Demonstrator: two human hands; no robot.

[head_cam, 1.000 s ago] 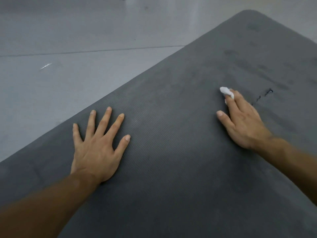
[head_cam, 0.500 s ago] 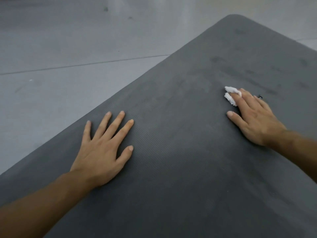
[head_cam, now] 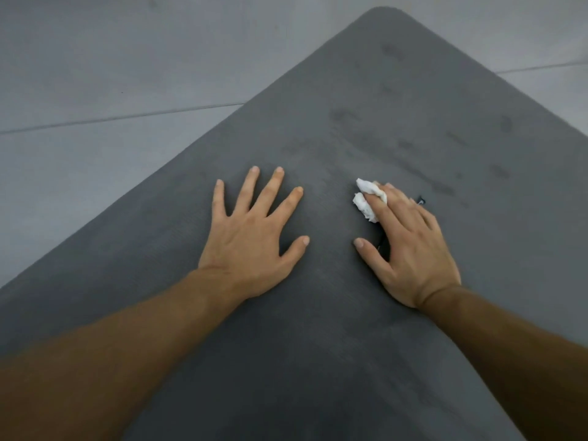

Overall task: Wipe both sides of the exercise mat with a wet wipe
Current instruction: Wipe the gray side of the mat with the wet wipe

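A dark grey exercise mat [head_cam: 318,345] lies flat on the floor and fills most of the view. My left hand [head_cam: 251,237] rests palm down on it with the fingers spread. Just to its right, my right hand [head_cam: 410,249] presses a crumpled white wet wipe [head_cam: 366,198] onto the mat under its straight fingertips. Part of the wipe sticks out beyond the fingers. A small tear in the mat [head_cam: 420,200] shows beside my right fingers.
Grey tiled floor [head_cam: 111,74] surrounds the mat on the left and at the far right. The mat's rounded far corner [head_cam: 385,14] is at the top. Faint dark smudges [head_cam: 413,148] mark the mat beyond my hands.
My left hand has slid right, away from the mat's left edge and close to my right hand. My right hand with the wipe has shifted beside the tear. The view has turned.
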